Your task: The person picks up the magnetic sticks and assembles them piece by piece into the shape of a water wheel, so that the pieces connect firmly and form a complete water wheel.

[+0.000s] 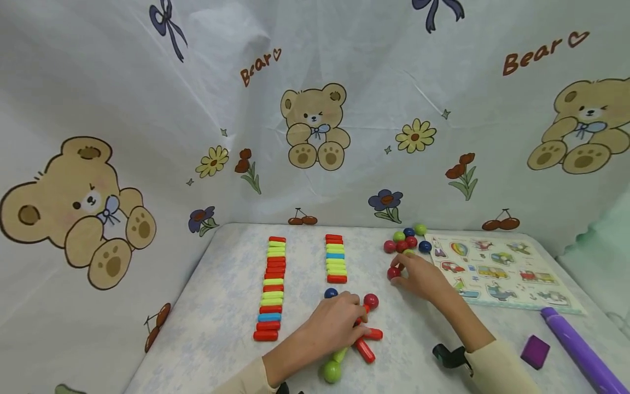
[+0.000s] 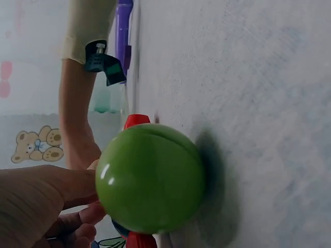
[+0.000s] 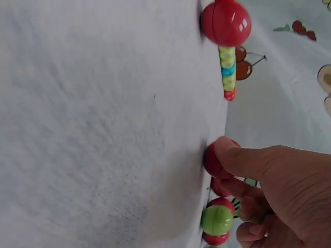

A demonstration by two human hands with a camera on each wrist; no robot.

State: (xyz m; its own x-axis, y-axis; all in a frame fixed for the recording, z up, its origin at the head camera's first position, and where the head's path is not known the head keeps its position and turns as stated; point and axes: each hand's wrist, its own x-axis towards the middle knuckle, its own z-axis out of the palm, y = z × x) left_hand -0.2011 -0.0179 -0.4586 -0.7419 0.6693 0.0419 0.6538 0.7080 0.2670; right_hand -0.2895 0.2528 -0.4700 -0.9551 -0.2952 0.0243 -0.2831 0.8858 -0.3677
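The right hand (image 1: pixel 418 276) pinched a red ball (image 1: pixel 393 273) near a ball cluster (image 1: pixel 402 245), left hand (image 1: pixel 334 322) fingers clamped on a rod-and-ball figure (image 1: pixel 365 351).

The head view is bright — wrist views dimmer, with glare on the green ball (image 2: pixel 151 181).

1 red ball (image 1: pixel 393 273), pinched; left of it, stick-and-ball assembly (image 1: pixel 362 346), red rods (image 1: pixel 366 354) splayed, 1 green ball (image 1: pixel 332 372) attached.

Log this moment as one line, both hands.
left hand: gripping stick-and-ball build | right hand: pinching a red ball | ball cluster: just beyond right hand | stick rows: two
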